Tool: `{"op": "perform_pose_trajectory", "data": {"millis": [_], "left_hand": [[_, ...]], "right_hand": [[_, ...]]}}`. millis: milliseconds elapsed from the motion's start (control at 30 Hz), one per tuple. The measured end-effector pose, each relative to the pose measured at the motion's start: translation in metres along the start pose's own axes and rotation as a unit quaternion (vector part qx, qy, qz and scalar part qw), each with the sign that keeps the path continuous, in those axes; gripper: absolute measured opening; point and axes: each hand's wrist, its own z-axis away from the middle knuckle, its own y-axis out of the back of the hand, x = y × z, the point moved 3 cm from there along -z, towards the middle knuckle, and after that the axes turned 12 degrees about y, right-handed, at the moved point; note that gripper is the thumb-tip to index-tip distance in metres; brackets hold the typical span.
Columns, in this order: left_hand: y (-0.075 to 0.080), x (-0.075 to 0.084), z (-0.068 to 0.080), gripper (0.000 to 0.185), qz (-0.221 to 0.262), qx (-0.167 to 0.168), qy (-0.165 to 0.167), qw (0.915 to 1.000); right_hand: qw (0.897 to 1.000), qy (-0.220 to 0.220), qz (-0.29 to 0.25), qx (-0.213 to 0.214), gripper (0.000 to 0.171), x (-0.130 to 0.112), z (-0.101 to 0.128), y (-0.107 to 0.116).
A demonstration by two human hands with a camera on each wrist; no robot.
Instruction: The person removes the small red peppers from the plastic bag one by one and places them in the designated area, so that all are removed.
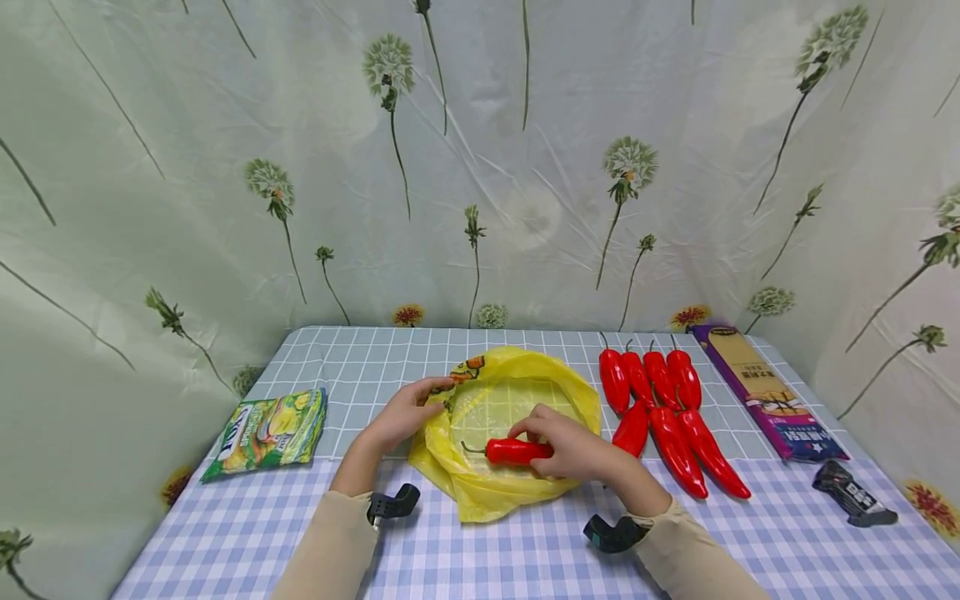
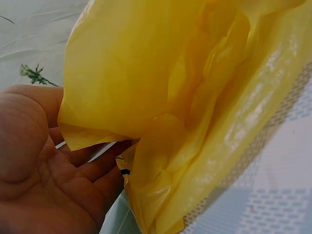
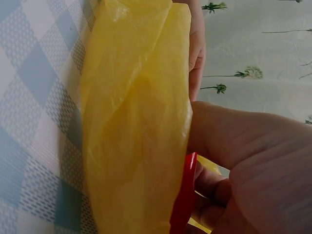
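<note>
A yellow plastic bag [image 1: 525,497] lies spread on the table with its mouth open upward and its rim folded round. At its left rim, my left hand [image 1: 405,414] holds the plastic between thumb and fingers; in the left wrist view the bag hides the fingertips. My right hand [image 1: 566,442] grips a red chili pepper [image 1: 513,452] within the bag's mouth, its green stem pointing left. From the right wrist view, the bag's wall covers much of that pepper [image 3: 184,195]. Several more red chili peppers [image 1: 677,450] lie in two rows right of the bag.
A green snack packet [image 1: 270,432] lies on the left of the table. A long purple and gold package [image 1: 768,392] sits along the right side, with a small black wrapped item [image 1: 853,493] nearer. The checkered tablecloth [image 1: 480,567] meets a floral curtain [image 1: 480,167] behind.
</note>
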Motion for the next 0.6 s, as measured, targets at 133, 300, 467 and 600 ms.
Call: {"op": "perform_pose_trajectory", "data": {"millis": [133, 300, 467, 600], "left_hand": [[0.001, 0.0, 0.001, 0.046, -0.006, 0.001, -0.007, 1.0], [0.001, 0.001, 0.002, 0.046, -0.004, -0.002, -0.011, 0.9999], [0.001, 0.001, 0.002, 0.046, 0.0, -0.002, -0.011, 0.9999], [0.001, 0.002, 0.003, 0.046, 0.001, -0.003, -0.011, 0.9999]], "right_hand": [[1.0, -0.012, -0.008, -0.002, 0.043, 0.001, 0.001, 0.0], [1.0, -0.016, -0.023, -0.007, 0.042, 0.002, 0.002, 0.001], [0.998, -0.026, -0.054, 0.003, 0.045, 0.002, 0.003, 0.006], [0.998, -0.032, -0.058, 0.019, 0.059, 0.004, 0.005, 0.014]]}}
